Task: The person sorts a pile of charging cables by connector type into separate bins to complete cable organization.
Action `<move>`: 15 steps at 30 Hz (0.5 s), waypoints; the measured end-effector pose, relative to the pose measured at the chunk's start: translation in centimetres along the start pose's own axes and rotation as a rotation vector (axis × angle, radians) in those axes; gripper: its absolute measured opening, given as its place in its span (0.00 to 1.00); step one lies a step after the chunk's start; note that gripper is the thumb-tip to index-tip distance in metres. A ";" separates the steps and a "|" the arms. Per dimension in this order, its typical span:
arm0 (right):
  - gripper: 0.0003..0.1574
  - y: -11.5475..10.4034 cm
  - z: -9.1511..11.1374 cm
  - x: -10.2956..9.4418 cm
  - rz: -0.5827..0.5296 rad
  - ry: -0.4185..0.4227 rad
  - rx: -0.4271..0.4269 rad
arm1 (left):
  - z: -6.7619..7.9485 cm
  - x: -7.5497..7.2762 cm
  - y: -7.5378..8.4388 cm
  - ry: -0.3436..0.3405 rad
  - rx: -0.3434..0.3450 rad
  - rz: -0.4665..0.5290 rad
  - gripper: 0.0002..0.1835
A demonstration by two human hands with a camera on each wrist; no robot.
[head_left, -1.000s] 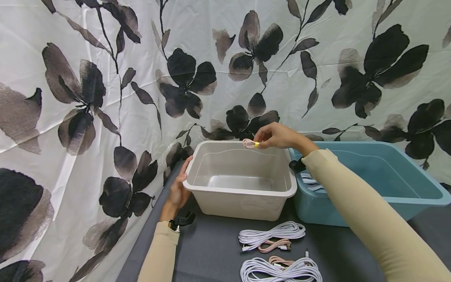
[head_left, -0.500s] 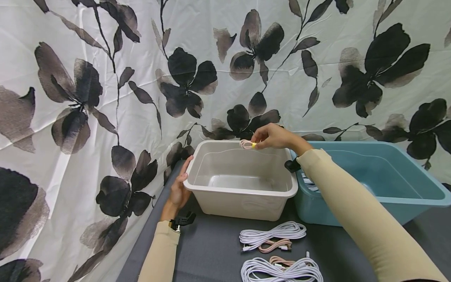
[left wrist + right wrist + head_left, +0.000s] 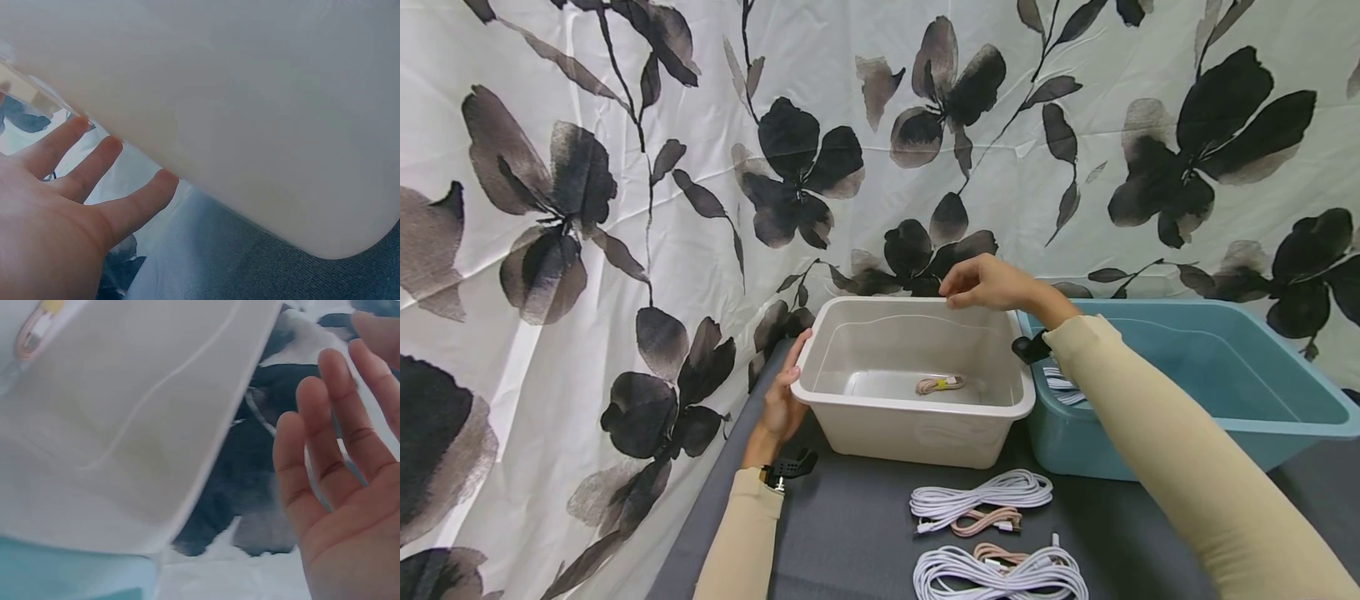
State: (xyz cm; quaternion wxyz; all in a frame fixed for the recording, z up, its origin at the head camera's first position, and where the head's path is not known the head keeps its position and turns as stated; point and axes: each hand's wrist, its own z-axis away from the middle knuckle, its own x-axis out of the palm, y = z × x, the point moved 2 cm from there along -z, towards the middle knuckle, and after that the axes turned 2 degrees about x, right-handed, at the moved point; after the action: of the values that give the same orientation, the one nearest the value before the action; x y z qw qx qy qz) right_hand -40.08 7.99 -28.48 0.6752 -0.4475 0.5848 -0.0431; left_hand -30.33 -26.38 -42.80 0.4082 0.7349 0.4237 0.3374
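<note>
A small pink cable coil [image 3: 940, 384] with a yellow tie lies on the floor of the beige tub [image 3: 917, 410]; the right wrist view catches part of the coil [image 3: 34, 331] too. Above the tub's back rim, my right hand [image 3: 988, 283] hovers with nothing in it, its fingers loosely bent and apart. My left hand [image 3: 781, 410] rests against the tub's left side near the rim. In the left wrist view, the fingers [image 3: 140, 203] are spread and their tips touch the tub wall [image 3: 250, 125].
A teal tub [image 3: 1210, 429] stands against the beige tub's right side, with white cables [image 3: 1063, 385] inside. In front on the grey surface [image 3: 842, 533] lie two bundles of white cable [image 3: 977, 498] with pink cables [image 3: 985, 521]. A floral curtain [image 3: 865, 150] hangs behind.
My right hand has let go of the pink cable coil, which has dropped from the back rim to the beige tub's floor. The left hand stays in place.
</note>
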 end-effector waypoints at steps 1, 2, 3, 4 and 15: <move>0.13 -0.3 0.3 -0.2 -0.005 0.000 -0.005 | 0.0 0.0 0.0 0.001 0.000 0.001 0.36; 0.12 -0.6 0.6 -0.4 -0.004 0.000 -0.011 | 0.0 0.0 0.0 0.001 0.000 0.004 0.36; 0.12 -1.0 0.9 -0.6 -0.001 -0.002 -0.019 | 0.0 0.0 0.0 0.001 0.000 0.004 0.36; 0.12 -1.3 1.3 -0.8 0.003 -0.005 -0.034 | 0.0 0.0 -0.1 0.002 0.001 0.004 0.36; 0.10 -6.0 8.9 -0.9 0.117 -0.012 -0.261 | -0.2 -0.6 -0.8 0.000 0.016 0.016 0.39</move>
State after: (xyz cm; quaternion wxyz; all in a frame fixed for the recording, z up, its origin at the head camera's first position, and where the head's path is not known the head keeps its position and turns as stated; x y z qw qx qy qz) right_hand -30.24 9.85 -24.63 0.6160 -0.4971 0.6065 0.0754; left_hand -31.01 -26.57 -43.52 0.3992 0.7416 0.4205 0.3374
